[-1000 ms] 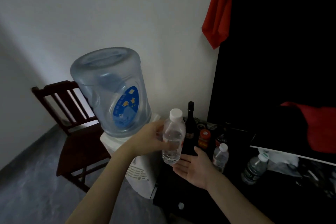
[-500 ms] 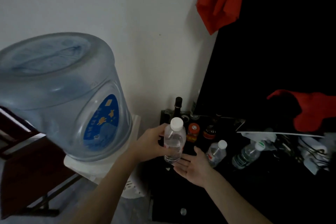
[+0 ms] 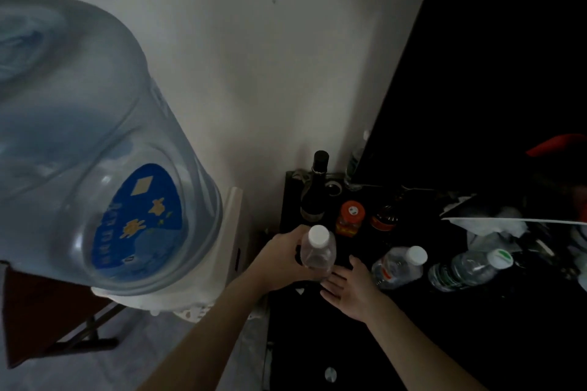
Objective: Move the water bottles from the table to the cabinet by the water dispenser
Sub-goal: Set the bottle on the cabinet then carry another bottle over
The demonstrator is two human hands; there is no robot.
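Fingers of the left hand (image 3: 281, 259) are curling round a clear water bottle (image 3: 318, 253) with a white cap, holding it upright above the near left corner of the black cabinet (image 3: 317, 343). Beside it the right hand (image 3: 351, 290) is lying flat, palm up and fingers straight, its fingertips just under the bottle's base and gripping nothing. Two more water bottles are sitting on the cabinet top to the right: one with a white cap and red label (image 3: 398, 267), one with a green-marked cap and dark label (image 3: 468, 270), both leaning in this wide view. Behind the held bottle a dark wine bottle (image 3: 314, 194), an orange-lidded jar (image 3: 349, 219) and a small dark jar (image 3: 384, 219) are standing. Left of the cabinet, the water dispenser (image 3: 233, 232) is carrying a big blue jug (image 3: 95, 152).
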